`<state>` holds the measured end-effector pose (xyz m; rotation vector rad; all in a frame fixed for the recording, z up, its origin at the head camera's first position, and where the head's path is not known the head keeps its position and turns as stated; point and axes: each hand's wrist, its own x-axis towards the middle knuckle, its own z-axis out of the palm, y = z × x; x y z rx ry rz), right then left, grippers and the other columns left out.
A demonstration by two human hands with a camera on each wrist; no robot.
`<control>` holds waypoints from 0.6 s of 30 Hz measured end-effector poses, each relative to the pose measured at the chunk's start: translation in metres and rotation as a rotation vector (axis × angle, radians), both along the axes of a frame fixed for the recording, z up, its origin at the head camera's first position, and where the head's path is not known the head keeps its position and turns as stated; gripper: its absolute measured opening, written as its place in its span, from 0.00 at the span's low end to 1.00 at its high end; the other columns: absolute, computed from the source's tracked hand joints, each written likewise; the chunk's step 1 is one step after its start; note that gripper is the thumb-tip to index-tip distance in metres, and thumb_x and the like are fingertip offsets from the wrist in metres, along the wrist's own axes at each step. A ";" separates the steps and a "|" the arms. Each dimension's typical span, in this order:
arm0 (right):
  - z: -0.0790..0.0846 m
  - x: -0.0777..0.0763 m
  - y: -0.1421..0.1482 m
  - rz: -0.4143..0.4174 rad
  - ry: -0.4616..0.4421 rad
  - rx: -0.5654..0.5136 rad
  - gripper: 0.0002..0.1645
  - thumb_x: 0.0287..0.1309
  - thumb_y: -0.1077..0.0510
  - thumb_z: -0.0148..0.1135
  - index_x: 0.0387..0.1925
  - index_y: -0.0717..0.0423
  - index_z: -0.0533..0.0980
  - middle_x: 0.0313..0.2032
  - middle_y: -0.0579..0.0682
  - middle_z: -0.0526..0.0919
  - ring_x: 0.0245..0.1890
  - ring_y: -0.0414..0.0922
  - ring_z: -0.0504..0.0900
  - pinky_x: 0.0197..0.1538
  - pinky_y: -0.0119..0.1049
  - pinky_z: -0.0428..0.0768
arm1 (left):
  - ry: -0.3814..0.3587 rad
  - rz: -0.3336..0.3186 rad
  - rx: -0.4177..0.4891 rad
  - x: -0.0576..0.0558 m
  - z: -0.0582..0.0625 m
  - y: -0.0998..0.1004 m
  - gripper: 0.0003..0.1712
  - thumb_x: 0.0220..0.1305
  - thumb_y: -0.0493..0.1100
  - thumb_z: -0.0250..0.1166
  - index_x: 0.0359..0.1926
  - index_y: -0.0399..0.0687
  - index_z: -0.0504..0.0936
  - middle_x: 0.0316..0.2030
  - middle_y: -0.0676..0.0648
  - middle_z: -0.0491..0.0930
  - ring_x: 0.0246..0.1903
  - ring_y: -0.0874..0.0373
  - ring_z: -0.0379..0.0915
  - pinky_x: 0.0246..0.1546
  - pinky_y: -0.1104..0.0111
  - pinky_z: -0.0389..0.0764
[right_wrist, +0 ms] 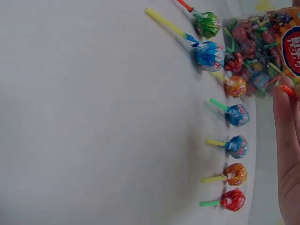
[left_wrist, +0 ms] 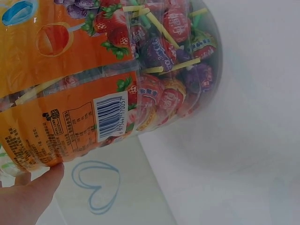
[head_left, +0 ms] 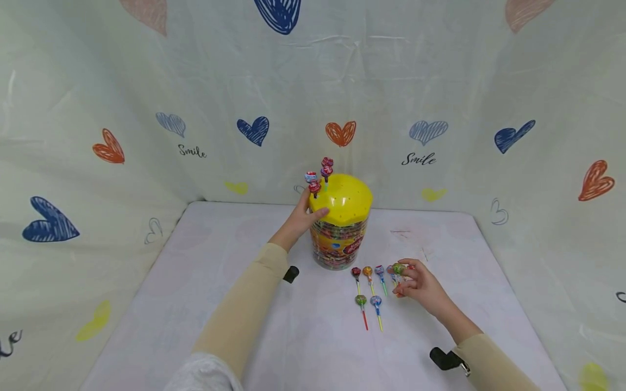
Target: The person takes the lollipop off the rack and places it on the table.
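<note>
A clear jar [head_left: 337, 247] packed with wrapped lollipops stands upright on the table under a yellow lid [head_left: 344, 201]. My left hand [head_left: 300, 220] grips the jar's upper left side, its thumb lying by the lid's edge. Several lollipops [head_left: 326, 168] stick up from the lid's left part. To the right of the jar, my right hand [head_left: 415, 285] pinches a green-wrapped lollipop [head_left: 398, 268] just over the table. Its orange stick [right_wrist: 288, 90] shows between the fingers in the right wrist view. Below that hand lie lollipops in a back row, with a green one [head_left: 361, 300] and a blue one [head_left: 376, 301] in front.
The white-covered table [head_left: 195, 282] reaches back to a pale curtain [head_left: 381, 81] printed with hearts. In the right wrist view, the back row includes blue [right_wrist: 238, 146], orange [right_wrist: 236, 174] and red [right_wrist: 233, 200] lollipops. Black wrist-camera mounts [head_left: 445, 358] sit at both sleeves.
</note>
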<state>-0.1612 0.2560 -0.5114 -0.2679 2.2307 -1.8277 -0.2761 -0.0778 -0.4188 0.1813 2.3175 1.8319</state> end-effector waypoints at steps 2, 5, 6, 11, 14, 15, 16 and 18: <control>-0.004 0.002 0.000 0.010 -0.037 0.010 0.40 0.52 0.83 0.54 0.66 0.68 0.55 0.58 0.78 0.68 0.35 0.50 0.86 0.39 0.38 0.85 | 0.000 0.000 -0.001 0.000 0.000 0.000 0.52 0.62 0.59 0.65 0.77 0.68 0.42 0.76 0.48 0.45 0.74 0.45 0.38 0.68 0.40 0.46; -0.010 0.005 0.000 0.012 -0.092 0.024 0.40 0.52 0.82 0.56 0.66 0.68 0.55 0.60 0.76 0.65 0.35 0.52 0.85 0.39 0.39 0.85 | -0.003 0.002 -0.001 -0.001 -0.001 0.000 0.52 0.62 0.59 0.66 0.77 0.68 0.42 0.76 0.48 0.45 0.74 0.45 0.38 0.68 0.40 0.46; -0.013 0.006 0.000 0.013 -0.108 0.032 0.40 0.53 0.82 0.57 0.66 0.68 0.56 0.60 0.74 0.65 0.35 0.52 0.85 0.39 0.39 0.85 | -0.003 0.003 0.001 -0.001 -0.001 -0.001 0.52 0.62 0.59 0.66 0.77 0.68 0.42 0.76 0.48 0.45 0.74 0.45 0.38 0.68 0.40 0.46; -0.024 0.012 -0.002 0.029 -0.148 0.105 0.38 0.52 0.78 0.63 0.64 0.66 0.61 0.58 0.69 0.65 0.33 0.51 0.84 0.38 0.38 0.84 | 0.001 0.001 0.009 -0.002 -0.002 -0.001 0.52 0.62 0.59 0.65 0.77 0.67 0.42 0.76 0.48 0.45 0.74 0.45 0.37 0.68 0.41 0.46; -0.032 0.016 -0.001 0.062 -0.154 0.129 0.37 0.50 0.78 0.63 0.63 0.67 0.63 0.55 0.67 0.66 0.32 0.50 0.82 0.36 0.39 0.84 | 0.010 -0.003 0.016 -0.002 -0.002 0.000 0.51 0.62 0.59 0.65 0.77 0.67 0.43 0.76 0.48 0.45 0.74 0.46 0.38 0.68 0.40 0.45; -0.034 0.017 -0.001 0.074 -0.155 0.132 0.37 0.50 0.78 0.63 0.62 0.67 0.63 0.55 0.67 0.66 0.31 0.50 0.82 0.35 0.39 0.84 | 0.014 -0.005 0.018 -0.002 -0.002 0.000 0.51 0.63 0.58 0.65 0.77 0.67 0.43 0.76 0.48 0.45 0.74 0.46 0.38 0.68 0.40 0.45; -0.036 0.018 -0.001 0.082 -0.157 0.132 0.37 0.49 0.78 0.63 0.62 0.67 0.63 0.54 0.66 0.67 0.31 0.50 0.81 0.35 0.39 0.84 | 0.015 -0.005 0.020 -0.002 -0.002 0.000 0.51 0.63 0.58 0.65 0.77 0.67 0.43 0.76 0.48 0.45 0.74 0.46 0.38 0.68 0.40 0.45; -0.039 0.019 -0.001 0.097 -0.157 0.133 0.37 0.49 0.78 0.64 0.61 0.67 0.64 0.52 0.65 0.68 0.31 0.49 0.81 0.34 0.39 0.84 | 0.009 -0.002 0.022 -0.001 -0.002 0.000 0.51 0.62 0.58 0.66 0.77 0.67 0.43 0.76 0.48 0.45 0.74 0.46 0.37 0.68 0.41 0.45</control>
